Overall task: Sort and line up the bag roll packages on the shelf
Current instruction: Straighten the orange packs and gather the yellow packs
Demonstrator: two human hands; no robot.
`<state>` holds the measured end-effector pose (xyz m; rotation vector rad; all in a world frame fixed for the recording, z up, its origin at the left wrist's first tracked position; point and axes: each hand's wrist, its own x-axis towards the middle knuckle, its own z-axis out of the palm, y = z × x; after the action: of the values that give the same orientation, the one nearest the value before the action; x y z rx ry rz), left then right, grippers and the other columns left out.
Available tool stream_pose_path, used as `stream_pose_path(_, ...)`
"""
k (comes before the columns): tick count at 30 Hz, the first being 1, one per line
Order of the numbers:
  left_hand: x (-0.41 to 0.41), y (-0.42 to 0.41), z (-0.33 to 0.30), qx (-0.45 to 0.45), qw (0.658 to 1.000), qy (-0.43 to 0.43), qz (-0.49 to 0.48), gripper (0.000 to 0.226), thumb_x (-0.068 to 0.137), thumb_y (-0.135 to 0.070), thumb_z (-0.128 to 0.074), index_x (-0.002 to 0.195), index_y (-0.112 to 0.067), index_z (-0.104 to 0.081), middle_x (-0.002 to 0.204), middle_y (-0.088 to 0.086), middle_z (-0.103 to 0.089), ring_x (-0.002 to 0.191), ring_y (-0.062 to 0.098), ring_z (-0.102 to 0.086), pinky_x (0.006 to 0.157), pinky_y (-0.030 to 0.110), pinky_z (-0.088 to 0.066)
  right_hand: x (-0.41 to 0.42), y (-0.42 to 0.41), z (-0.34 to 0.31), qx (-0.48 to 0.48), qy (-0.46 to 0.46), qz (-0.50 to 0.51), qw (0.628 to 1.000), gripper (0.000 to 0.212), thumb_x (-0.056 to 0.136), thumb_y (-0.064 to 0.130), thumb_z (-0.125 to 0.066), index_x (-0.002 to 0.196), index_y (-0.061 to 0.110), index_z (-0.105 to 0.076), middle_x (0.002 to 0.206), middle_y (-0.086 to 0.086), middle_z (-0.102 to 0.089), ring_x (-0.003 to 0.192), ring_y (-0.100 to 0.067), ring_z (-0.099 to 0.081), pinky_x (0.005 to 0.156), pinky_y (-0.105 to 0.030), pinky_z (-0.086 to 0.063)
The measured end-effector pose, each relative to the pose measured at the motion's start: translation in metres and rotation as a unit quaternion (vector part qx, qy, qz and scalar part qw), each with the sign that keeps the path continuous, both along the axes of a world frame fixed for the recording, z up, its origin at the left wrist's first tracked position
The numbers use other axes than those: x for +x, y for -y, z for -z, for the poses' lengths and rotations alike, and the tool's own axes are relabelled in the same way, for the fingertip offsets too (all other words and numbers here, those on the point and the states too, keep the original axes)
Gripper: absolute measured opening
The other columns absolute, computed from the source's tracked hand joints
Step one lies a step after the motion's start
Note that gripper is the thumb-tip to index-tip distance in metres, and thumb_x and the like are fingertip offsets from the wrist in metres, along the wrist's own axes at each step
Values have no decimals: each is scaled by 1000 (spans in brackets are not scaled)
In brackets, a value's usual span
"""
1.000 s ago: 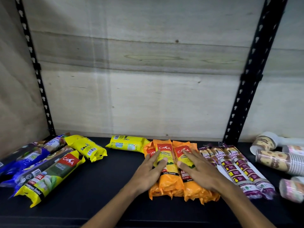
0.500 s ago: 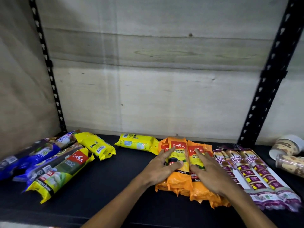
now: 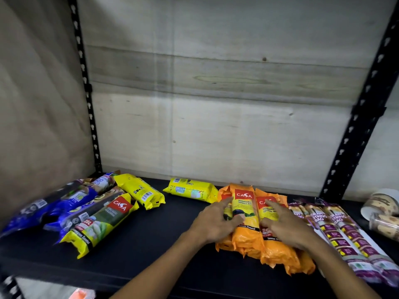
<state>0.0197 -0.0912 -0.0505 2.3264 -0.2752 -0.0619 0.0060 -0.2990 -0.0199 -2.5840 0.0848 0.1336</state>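
Several orange bag roll packages (image 3: 248,236) lie side by side on the black shelf (image 3: 164,238), right of centre. My left hand (image 3: 213,221) rests flat on their left side, fingers spread. My right hand (image 3: 282,225) lies flat on their right side, fingers apart. Purple drawstring bag packages (image 3: 343,231) lie in a row just right of the orange ones. A yellow package (image 3: 190,189) lies crosswise at the back, another yellow package (image 3: 140,190) further left. A yellow-and-green package (image 3: 101,223) and blue packages (image 3: 62,203) lie slanted at the left.
Stacks of paper cups (image 3: 380,208) lie on their sides at the far right. Black perforated uprights (image 3: 362,117) stand at the back right and back left (image 3: 86,87). A wooden back panel (image 3: 216,104) closes the shelf behind; a side wall is at the left.
My view has shifted left, so everything sits further right in frame. Both hands stay pressed on the orange packages, which have barely moved.
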Motion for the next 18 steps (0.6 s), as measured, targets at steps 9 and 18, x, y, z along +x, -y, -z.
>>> stream_pose_path(9, 11, -110, -26, 48, 974, 55, -213, 46, 85, -58, -56, 118, -27, -63, 107, -11, -71, 110, 17, -62, 94, 36, -50, 44, -87, -23, -97, 156, -48, 982, 51, 93, 51, -54, 137, 26, -54, 144, -7, -49, 135, -29, -38, 107, -41, -36)
stream_pose_path(18, 40, -170, -24, 183, 926, 25, -329, 62, 87, -59, -52, 132, -17, -56, 139, 13, -50, 127, 35, -46, 103, 44, -39, 92, -170, -9, -158, 98, -194, 963, 73, 87, 50, -62, 149, 21, -36, 145, -9, -42, 135, -29, -38, 108, -41, -36)
